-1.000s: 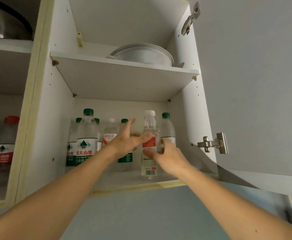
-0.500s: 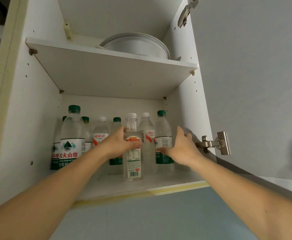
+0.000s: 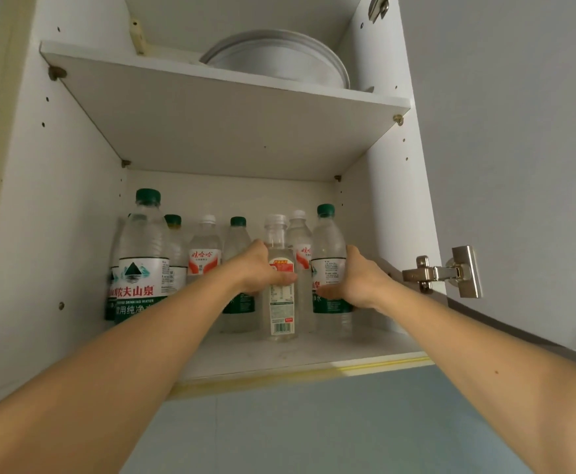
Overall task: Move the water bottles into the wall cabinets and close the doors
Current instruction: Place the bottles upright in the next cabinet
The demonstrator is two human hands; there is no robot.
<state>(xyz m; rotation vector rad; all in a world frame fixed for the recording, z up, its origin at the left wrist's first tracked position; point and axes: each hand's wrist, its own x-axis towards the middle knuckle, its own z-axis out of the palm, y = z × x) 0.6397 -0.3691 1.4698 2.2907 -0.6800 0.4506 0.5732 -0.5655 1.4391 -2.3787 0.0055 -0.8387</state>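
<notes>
Clear-capped water bottle point(image 3: 280, 289) stands upright on the lower shelf point(image 3: 313, 354) of the wall cabinet, forward of the bottle row. Left hand point(image 3: 257, 270) wraps it, thumb across the red-orange label. Right hand point(image 3: 356, 280) curls around the adjacent green-capped bottle point(image 3: 329, 254), thumb across its front. A larger green-capped bottle point(image 3: 143, 258) stands far left. White plates point(image 3: 279, 59) occupy the upper shelf point(image 3: 211, 114). The cabinet door point(image 3: 519, 148) hangs open at right.

Both forearms are bare, with no sleeves showing up to the picture's lower edge. The left hand point(image 3: 257, 270) and right hand point(image 3: 356, 280) wear no gloves, rings, watch or bands. A small dark mole marks the right forearm.
</notes>
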